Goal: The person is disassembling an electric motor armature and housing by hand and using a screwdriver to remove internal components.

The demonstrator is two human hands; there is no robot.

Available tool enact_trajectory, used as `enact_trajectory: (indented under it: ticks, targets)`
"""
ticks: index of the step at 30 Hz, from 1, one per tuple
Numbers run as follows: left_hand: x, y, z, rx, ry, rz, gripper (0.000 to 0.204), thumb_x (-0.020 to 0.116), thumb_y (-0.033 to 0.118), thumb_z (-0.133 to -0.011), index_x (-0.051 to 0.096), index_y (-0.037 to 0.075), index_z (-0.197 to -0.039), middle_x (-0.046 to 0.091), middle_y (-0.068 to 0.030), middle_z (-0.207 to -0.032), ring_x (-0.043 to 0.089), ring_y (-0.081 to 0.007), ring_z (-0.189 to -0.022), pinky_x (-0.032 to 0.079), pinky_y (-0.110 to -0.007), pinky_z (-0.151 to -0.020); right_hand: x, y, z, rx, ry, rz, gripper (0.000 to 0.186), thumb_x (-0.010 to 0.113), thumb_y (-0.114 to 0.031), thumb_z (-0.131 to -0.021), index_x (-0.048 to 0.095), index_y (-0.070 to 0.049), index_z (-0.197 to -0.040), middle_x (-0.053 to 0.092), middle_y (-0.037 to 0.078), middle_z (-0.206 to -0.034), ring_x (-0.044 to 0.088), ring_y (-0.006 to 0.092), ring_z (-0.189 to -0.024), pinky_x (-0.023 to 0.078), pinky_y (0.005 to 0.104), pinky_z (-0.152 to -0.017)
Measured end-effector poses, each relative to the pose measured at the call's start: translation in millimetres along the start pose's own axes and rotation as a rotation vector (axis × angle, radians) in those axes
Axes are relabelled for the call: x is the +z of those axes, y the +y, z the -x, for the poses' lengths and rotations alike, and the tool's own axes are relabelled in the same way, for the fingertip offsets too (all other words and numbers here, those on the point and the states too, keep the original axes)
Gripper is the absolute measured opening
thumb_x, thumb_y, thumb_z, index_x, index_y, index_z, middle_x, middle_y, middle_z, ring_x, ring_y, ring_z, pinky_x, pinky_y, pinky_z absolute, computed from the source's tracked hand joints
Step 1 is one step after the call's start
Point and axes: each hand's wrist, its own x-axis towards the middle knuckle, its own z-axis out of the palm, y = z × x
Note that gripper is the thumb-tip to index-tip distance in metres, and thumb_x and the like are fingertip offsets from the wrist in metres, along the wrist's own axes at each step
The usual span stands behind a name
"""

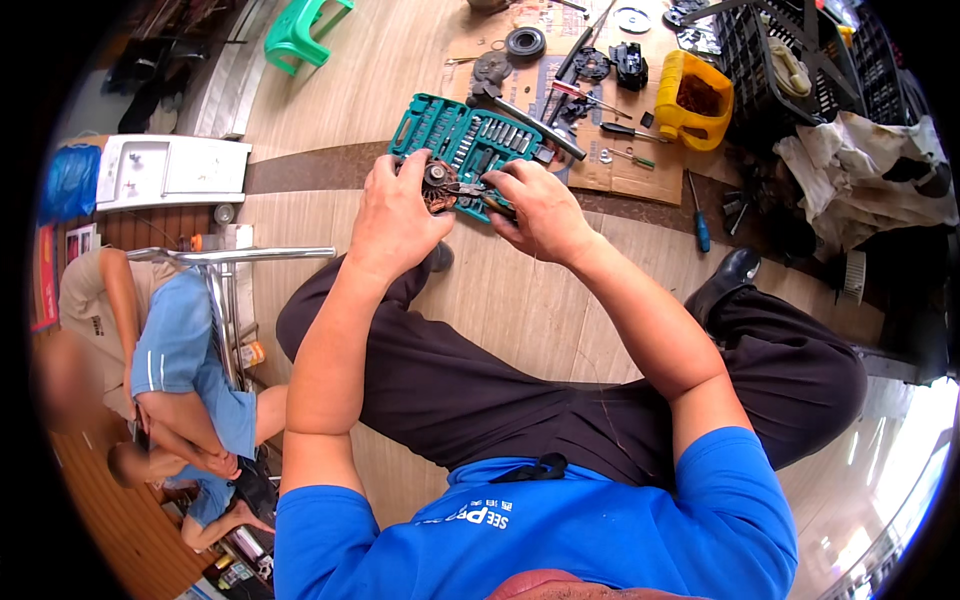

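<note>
My left hand (398, 220) is closed around a round motor part (437, 186) with copper-coloured windings and a grey hub. From the other side, my right hand (546, 214) grips a pair of pliers (468, 189), whose jaws reach the edge of the motor part. Whether the jaws pinch anything is too small to tell. Just beyond both hands lies an open green socket set case (425, 120), with rows of sockets in it. A long dark metal bar (545, 128) rests across its far right side.
Cardboard (620, 178) at the far right carries screwdrivers and several dark machine parts. A cut yellow jug (668, 110) stands there, beside black crates (745, 70). A blue-handled screwdriver (702, 235) lies on the floor. A green stool (290, 40) stands far left; two people sit at left.
</note>
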Motion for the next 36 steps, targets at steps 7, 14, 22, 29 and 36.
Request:
enact_trajectory:
  ticks: [7, 14, 22, 29, 36]
  targets:
    - [2, -1, 1, 0.011, 0.058, -0.003, 0.069, 0.077, 0.015, -0.066, 0.051, 0.001, -0.128, 0.051, -0.0237, -0.115, 0.055, -0.0413, -0.106, 0.046, -0.045, -0.093, -1, -10, 1, 0.082, -0.043, -0.004, 0.045, 0.074, -0.016, -0.074, 0.058, -0.005, -0.115, 0.056, 0.014, -0.098, 0.057, 0.0330, -0.094, 0.049, 0.0412, -0.082]
    - [3, -4, 3, 0.047, 0.108, 0.064, 0.068, 0.077, 0.015, -0.066, 0.051, 0.002, -0.128, 0.051, -0.0236, -0.115, 0.055, -0.0413, -0.105, 0.046, -0.046, -0.092, -2, -6, -2, 0.027, 0.006, 0.007, 0.042, 0.072, -0.019, -0.073, 0.059, -0.005, -0.111, 0.055, 0.013, -0.095, 0.056, 0.0303, -0.092, 0.048, 0.0403, -0.080]
    - [-1, 0, 5, 0.045, 0.126, 0.030, 0.069, 0.079, 0.015, -0.065, 0.051, 0.003, -0.127, 0.051, -0.0233, -0.116, 0.055, -0.0415, -0.105, 0.046, -0.046, -0.092, -3, -12, -5, -0.022, 0.031, 0.125, 0.040, 0.070, -0.020, -0.074, 0.060, -0.006, -0.110, 0.055, 0.010, -0.092, 0.055, 0.0275, -0.087, 0.048, 0.0392, -0.074]
    - [3, -2, 7, 0.044, 0.124, 0.000, 0.069, 0.080, 0.016, -0.064, 0.051, 0.004, -0.127, 0.051, -0.0219, -0.113, 0.055, -0.0410, -0.104, 0.047, -0.046, -0.091, -6, -22, -4, -0.008, -0.011, 0.205, 0.032, 0.067, -0.020, -0.076, 0.060, -0.007, -0.104, 0.054, 0.008, -0.085, 0.055, 0.0263, -0.084, 0.047, 0.0383, -0.071]
    - [1, -1, 6, 0.027, 0.135, 0.017, 0.071, 0.081, 0.017, -0.064, 0.051, 0.004, -0.127, 0.052, -0.0216, -0.112, 0.056, -0.0406, -0.102, 0.048, -0.045, -0.089, -3, -14, -6, -0.029, 0.078, 0.236, 0.029, 0.065, -0.020, -0.078, 0.062, -0.008, -0.104, 0.056, 0.006, -0.086, 0.055, 0.0244, -0.085, 0.045, 0.0372, -0.071]
